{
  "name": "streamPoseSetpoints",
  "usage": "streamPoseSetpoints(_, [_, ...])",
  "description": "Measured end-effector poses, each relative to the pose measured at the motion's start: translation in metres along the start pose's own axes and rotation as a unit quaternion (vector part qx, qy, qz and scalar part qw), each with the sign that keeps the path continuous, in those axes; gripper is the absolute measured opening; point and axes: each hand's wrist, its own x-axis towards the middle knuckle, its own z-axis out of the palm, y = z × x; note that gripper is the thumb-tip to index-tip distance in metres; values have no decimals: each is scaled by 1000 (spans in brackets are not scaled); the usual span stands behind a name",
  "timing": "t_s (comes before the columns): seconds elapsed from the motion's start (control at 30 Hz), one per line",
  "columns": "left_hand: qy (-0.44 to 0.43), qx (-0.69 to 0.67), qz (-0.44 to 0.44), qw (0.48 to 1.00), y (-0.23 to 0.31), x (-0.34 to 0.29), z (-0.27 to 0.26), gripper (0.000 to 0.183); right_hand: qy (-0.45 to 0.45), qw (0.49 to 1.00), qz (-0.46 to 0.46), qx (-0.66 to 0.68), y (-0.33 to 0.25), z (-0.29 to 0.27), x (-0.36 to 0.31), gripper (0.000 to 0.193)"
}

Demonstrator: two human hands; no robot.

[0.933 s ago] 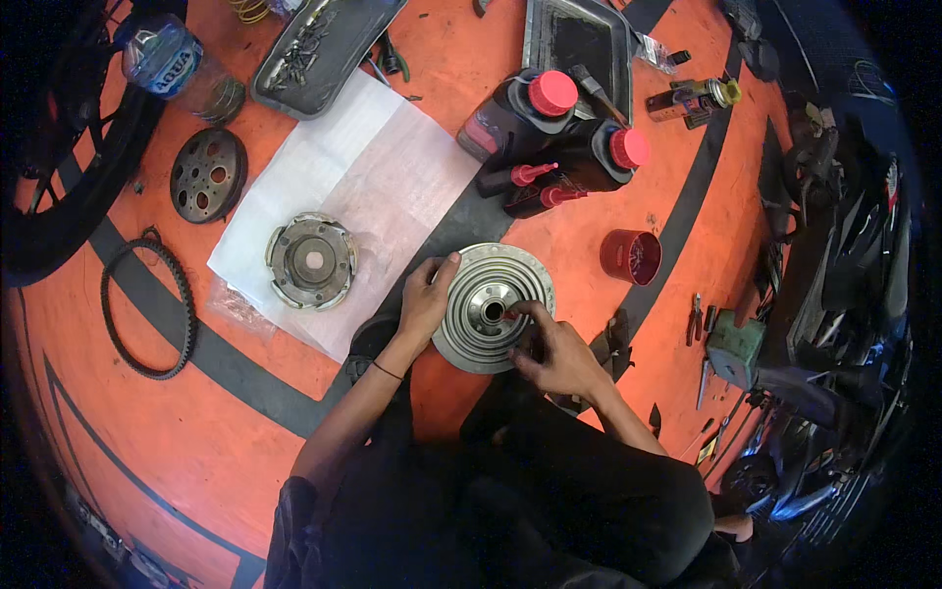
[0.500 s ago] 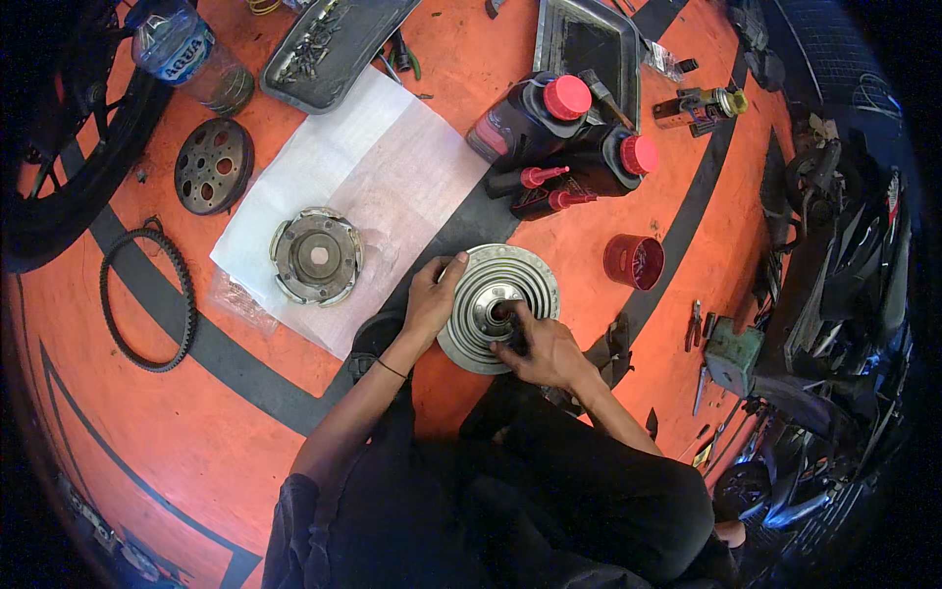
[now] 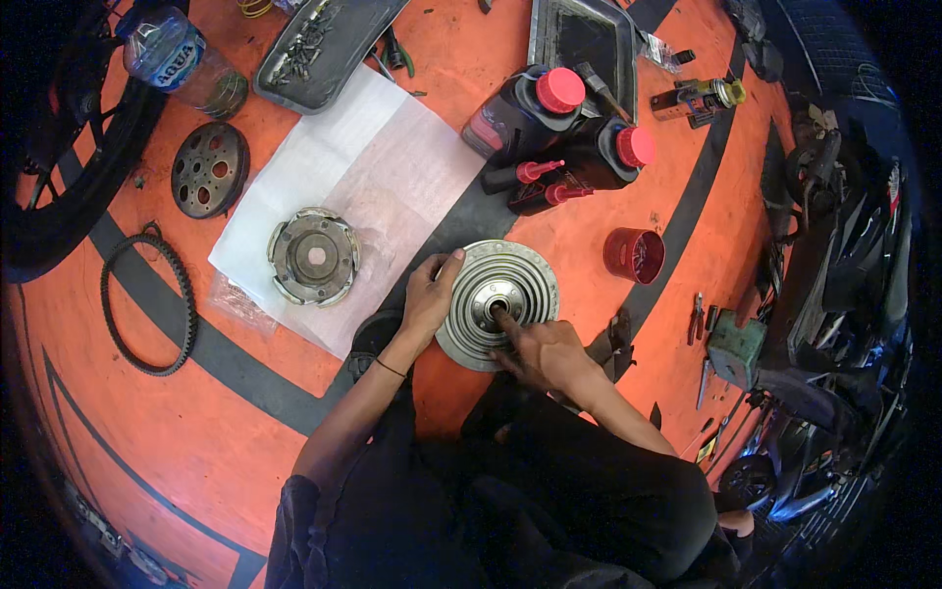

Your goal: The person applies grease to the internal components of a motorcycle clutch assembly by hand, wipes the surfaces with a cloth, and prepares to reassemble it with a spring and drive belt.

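Observation:
A round grey metal pulley disc [image 3: 530, 270] with concentric ridges and a central hub is held up in front of me. My left hand [image 3: 432, 294] grips its left rim, thumb along the upper edge. On the other side my right hand [image 3: 549, 353] reaches in from the lower right. Its index finger points into the dark hole of the hub, with the thumb apart from it near the disc's lower edge. The remaining right fingers are curled and partly hidden. Left of the disc, a round clutch assembly [image 3: 314, 255] rests on a white sheet [image 3: 363, 128].
Two dark bottles with red caps [image 3: 520, 113] stand beyond the disc. A red cup [image 3: 633, 255] sits at right. Farther left lie a toothed belt [image 3: 108, 309], a perforated clutch bell [image 3: 210, 169] and a tray of small parts [image 3: 329, 59]. Scooter parts [image 3: 834, 294] line the right side.
My right thumb has moved away from the hub toward the disc's lower edge, and the index finger is straighter at the hole. My left hand keeps its hold.

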Motion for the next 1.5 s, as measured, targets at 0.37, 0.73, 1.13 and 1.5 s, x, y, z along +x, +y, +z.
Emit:
streamPoseSetpoints(0.37, [10, 5, 6, 1000, 2, -1, 0, 47, 18, 999, -18, -23, 7, -7, -3, 48])
streamPoseSetpoints(0.73, [9, 28, 3, 1000, -1, 2, -1, 46, 44, 999, 8, -2, 9, -2, -2, 51])
streamPoseSetpoints(1.13, [7, 25, -4, 1000, 2, 0, -1, 48, -25, 969, 60, 239, 1, 25, 23, 76])
streamPoseSetpoints(1.5, [15, 20, -9, 1000, 2, -2, 0, 49, -102, 779, 154, 599, -18, 15, 36, 73])
